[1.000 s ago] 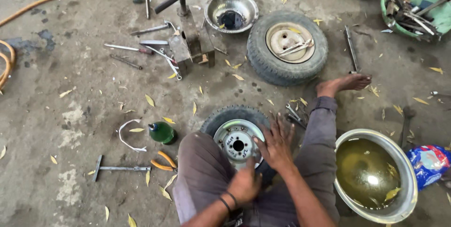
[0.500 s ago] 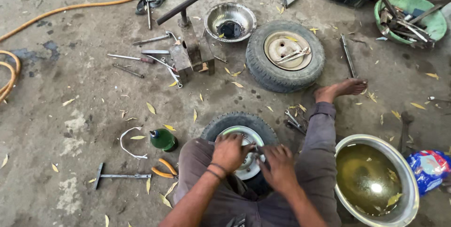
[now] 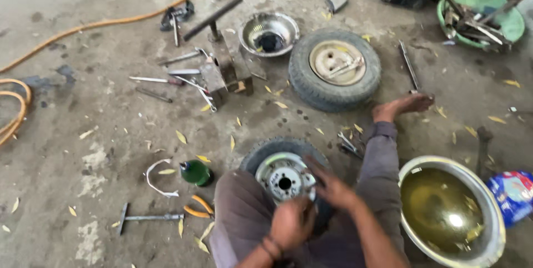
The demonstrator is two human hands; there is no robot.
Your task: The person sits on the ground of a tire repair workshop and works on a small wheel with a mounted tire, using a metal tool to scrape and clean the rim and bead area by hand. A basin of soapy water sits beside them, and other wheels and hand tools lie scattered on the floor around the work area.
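Your left hand (image 3: 291, 224), low in the frame just right of centre, is curled shut against the lower rim of the small wheel (image 3: 284, 176); motion blur hides whether it grips anything. Your right hand (image 3: 333, 189) lies just to its right, fingers spread open and flat over the wheel's right edge. Both forearms rise from the bottom edge of the frame. The small wheel, a dark tyre on a pale metal rim, lies flat on the concrete floor (image 3: 100, 118) between your knees, at centre bottom.

Lower right: a wide metal basin (image 3: 449, 210) of yellowish liquid, touching your leg. Upper centre: a larger wheel (image 3: 335, 68) lying flat, with a steel bowl (image 3: 268, 33) just to its left. Left of the small wheel: a green bottle (image 3: 195, 172), orange-handled pliers (image 3: 197, 210) and a T-handled wrench (image 3: 149, 218). An orange hose (image 3: 111, 23) crosses the upper left. Upper right: a green tub (image 3: 480, 19) of tools. Dry leaves are scattered over the floor.
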